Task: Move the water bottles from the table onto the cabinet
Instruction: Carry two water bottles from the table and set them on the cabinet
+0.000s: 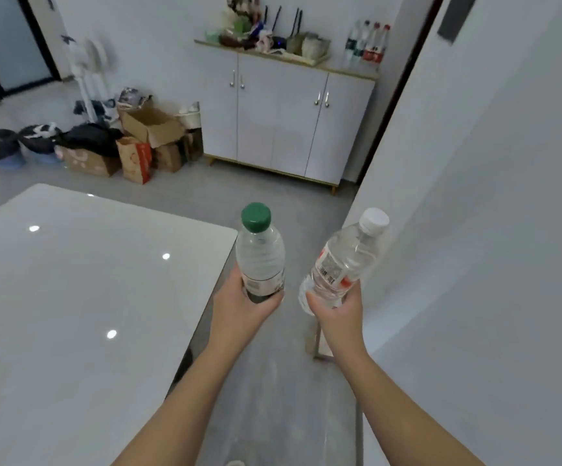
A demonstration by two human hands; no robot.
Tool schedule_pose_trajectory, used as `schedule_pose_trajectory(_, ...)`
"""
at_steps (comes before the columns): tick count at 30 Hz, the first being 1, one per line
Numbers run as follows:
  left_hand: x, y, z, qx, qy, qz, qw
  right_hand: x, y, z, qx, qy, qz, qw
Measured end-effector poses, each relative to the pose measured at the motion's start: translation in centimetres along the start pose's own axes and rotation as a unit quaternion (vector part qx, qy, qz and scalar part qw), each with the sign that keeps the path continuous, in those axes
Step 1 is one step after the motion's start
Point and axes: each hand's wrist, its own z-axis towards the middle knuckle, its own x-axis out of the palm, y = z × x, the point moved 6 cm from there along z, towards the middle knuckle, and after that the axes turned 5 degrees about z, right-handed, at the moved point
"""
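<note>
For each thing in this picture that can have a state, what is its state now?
green-capped bottle: capped, upright, held near its base by the left hand
white-capped bottle: capped, tilted to the right, held low by the right hand
cabinet: doors closed
bottles on the cabinet: capped, upright, at the right end of its top
cardboard box: flaps open, on the floor

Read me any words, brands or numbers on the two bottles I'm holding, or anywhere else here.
Nothing here is legible.
White-capped bottle in the right hand: barcode and print, too blurred.
Green-capped bottle in the left hand: label print too blurred.
Bottles on the cabinet: labels too small.
Paper bag: red print, unreadable.
</note>
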Motion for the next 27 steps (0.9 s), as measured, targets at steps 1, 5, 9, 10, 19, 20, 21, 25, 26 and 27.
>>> schedule_pose_trajectory(1, 0.5, -1.3, 0.9, 0.017, 0.009, 0.007, 1.000, -0.6, 1.1, 0.5, -0.012, -0.023, 0.008, 1.000)
schedule_pose_trajectory(5, 1.7, -7.3, 4.0, 0.085, 0.030, 0.013, 0.996, -2.3, 5.8, 2.9, -0.069, -0.096, 0.019, 0.993)
schedule_pose_trajectory(9, 1.7, -12.9, 6.4, 0.137, 0.032, -0.007, 0.990, -2.6, 11.6, 5.6, -0.127, -0.129, 0.033, 0.983)
schedule_pose_trajectory(10, 1.4, -14.3, 6.9, 0.153, 0.029, -0.009, 0.988, -2.6, 13.1, 6.3, -0.139, -0.135, 0.039, 0.980)
schedule_pose_trajectory(19, -1.8, -23.8, 10.8, 0.252, 0.004, 0.023, 0.968, -2.0, 22.7, 10.1, -0.226, -0.145, 0.085, 0.959)
schedule_pose_trajectory(20, -2.1, -24.4, 10.9, 0.260, 0.003, 0.027, 0.965, -2.0, 23.3, 10.3, -0.233, -0.143, 0.085, 0.958)
schedule_pose_trajectory(21, -2.3, -25.0, 11.0, 0.266, 0.003, 0.030, 0.963, -2.0, 23.9, 10.5, -0.239, -0.141, 0.085, 0.957)
schedule_pose_trajectory(25, -2.7, -26.7, 11.6, 0.279, 0.005, 0.024, 0.960, -1.8, 25.7, 11.1, -0.251, -0.150, 0.088, 0.952)
schedule_pose_trajectory(26, -2.8, -27.1, 11.7, 0.282, 0.006, 0.020, 0.959, -1.8, 26.1, 11.2, -0.252, -0.156, 0.087, 0.951)
schedule_pose_trajectory(27, -2.8, -27.4, 12.0, 0.284, 0.008, 0.014, 0.959, -1.8, 26.5, 11.4, -0.253, -0.162, 0.087, 0.950)
